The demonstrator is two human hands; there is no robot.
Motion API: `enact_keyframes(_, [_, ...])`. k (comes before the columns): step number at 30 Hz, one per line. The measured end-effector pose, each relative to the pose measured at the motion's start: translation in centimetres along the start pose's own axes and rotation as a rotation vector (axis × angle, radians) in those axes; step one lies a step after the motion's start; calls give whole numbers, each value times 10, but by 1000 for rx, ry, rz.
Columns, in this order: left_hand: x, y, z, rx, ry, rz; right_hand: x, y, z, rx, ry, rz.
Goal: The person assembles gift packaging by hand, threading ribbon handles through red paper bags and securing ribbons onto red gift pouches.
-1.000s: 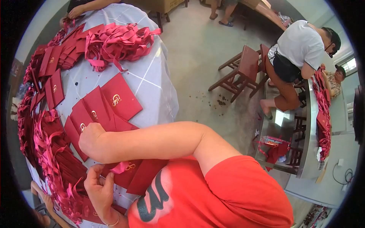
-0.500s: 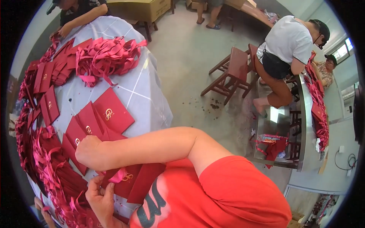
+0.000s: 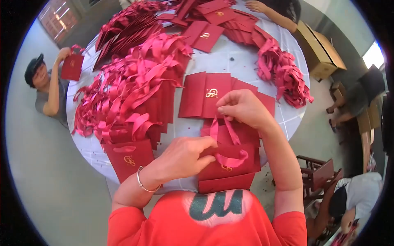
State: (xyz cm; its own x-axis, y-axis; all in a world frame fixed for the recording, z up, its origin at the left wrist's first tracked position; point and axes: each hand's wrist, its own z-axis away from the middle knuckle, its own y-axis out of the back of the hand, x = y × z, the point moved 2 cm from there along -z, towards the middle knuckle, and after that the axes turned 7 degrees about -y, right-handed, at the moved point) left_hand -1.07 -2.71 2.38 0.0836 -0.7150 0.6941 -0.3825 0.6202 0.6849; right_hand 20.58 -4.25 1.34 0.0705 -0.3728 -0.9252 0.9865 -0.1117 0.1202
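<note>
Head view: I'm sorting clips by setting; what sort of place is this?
Probably a hand-assembly workroom: red bags and pink ribbons crowd a cloth-covered table, with a cardboard box nearby.

Flat red bag [image 3: 244, 167], pink ribbon [image 3: 230, 162] across its front

White grid-lined tablecloth [image 3: 244, 64] offers passage beyond a fanned row of flat red paper bags [image 3: 205, 96], narrowing to a slim lane at their left. A heap of red bags with glossy pink ribbons [image 3: 127, 92] walls that lane; the left hand [image 3: 182, 156] blocks its near end.
</note>
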Motion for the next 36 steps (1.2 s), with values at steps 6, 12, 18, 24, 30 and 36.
enact_keyframes(6, [2, 6, 0, -19, 18, 2, 1, -13, -9, 14, 79, 246])
enact_keyframes(12, [-1, 8, 0, -19, 31, 66, -5, -12, -14, -83, 32, 300])
enact_keyframes(18, [4, 11, 1, 9, -35, 76, -10, -11, -15, -83, -48, 268])
enact_keyframes(24, [17, 4, -2, -69, 83, -58, -10, -20, -7, -64, -25, 192])
enact_keyframes(30, [14, 0, -1, -61, 81, 34, -11, -28, -9, -10, 4, 120])
enact_keyframes(36, [6, -2, -1, -47, 62, 29, 6, -27, -24, 253, 54, -186])
